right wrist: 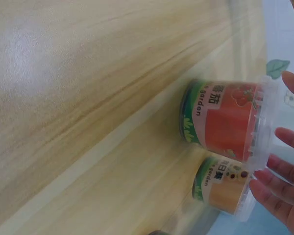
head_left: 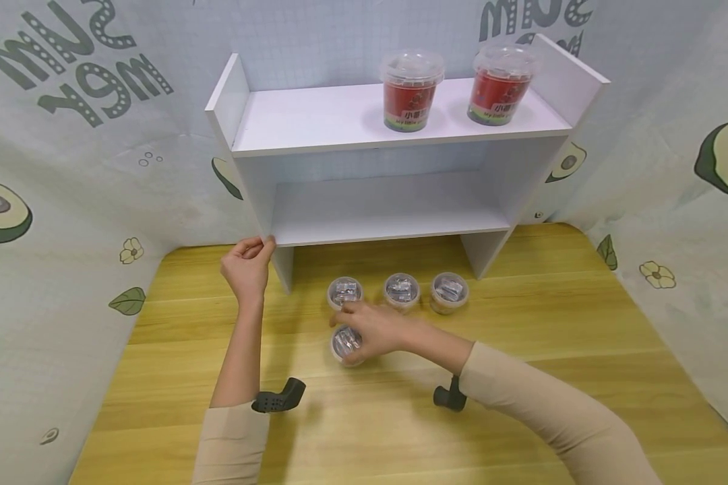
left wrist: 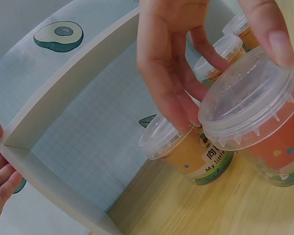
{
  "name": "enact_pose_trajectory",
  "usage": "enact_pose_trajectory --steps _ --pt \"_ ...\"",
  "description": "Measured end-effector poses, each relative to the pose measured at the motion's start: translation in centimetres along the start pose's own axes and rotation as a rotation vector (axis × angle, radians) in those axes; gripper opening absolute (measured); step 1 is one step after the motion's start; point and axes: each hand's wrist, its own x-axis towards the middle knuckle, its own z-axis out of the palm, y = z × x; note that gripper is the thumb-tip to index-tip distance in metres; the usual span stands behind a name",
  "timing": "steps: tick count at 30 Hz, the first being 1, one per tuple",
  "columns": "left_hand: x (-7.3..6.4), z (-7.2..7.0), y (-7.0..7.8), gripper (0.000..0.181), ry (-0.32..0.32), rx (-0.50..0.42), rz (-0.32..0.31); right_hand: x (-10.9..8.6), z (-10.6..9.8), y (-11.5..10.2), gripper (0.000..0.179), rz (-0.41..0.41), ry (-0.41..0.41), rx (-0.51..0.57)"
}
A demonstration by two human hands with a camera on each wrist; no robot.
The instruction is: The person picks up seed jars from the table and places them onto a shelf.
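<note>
My left hand [head_left: 247,269] grips the lower left edge of the white two-tier shelf [head_left: 388,236]; in the left wrist view that hand [left wrist: 1,178] shows at the far left. Over the nearest cup [head_left: 346,342], a red-labelled tub with a clear lid [right wrist: 230,120], my right hand [head_left: 379,330] reaches with fingers spread around the lid. Whether its fingertips touch the lid I cannot tell. Just behind stands an orange-labelled cup [head_left: 344,291], also seen in the left wrist view [left wrist: 191,156].
Two more lidded cups, one in the middle [head_left: 402,289] and one at the right [head_left: 449,291], stand on the wooden table [head_left: 522,377] before the shelf. Up on the top board are two red cups, one [head_left: 409,101] left of the other [head_left: 499,94]. Patterned cloth [head_left: 97,202] hangs around.
</note>
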Motion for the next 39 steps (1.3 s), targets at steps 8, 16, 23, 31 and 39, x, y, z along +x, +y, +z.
enact_pose_trajectory --steps 8,16,23,31,39 --pt "-0.01 -0.05 -0.13 0.022 0.004 0.010 0.003 -0.11 0.62 0.10 0.055 -0.015 0.004 0.012" --pt "-0.01 -0.09 -0.14 0.022 0.002 0.014 -0.012 -0.05 0.96 0.17 0.055 -0.026 0.006 0.015" --pt "0.06 -0.11 -0.26 0.022 -0.001 0.022 -0.008 -0.15 1.05 0.13 0.056 -0.045 0.023 0.020" --pt "0.17 -0.12 -0.28 0.023 -0.011 0.027 -0.015 -0.10 1.07 0.29 0.057 -0.071 0.005 0.038" --pt "0.16 -0.14 -0.03 0.023 -0.012 0.016 -0.025 0.07 1.00 0.30 0.059 -0.050 -0.016 0.038"
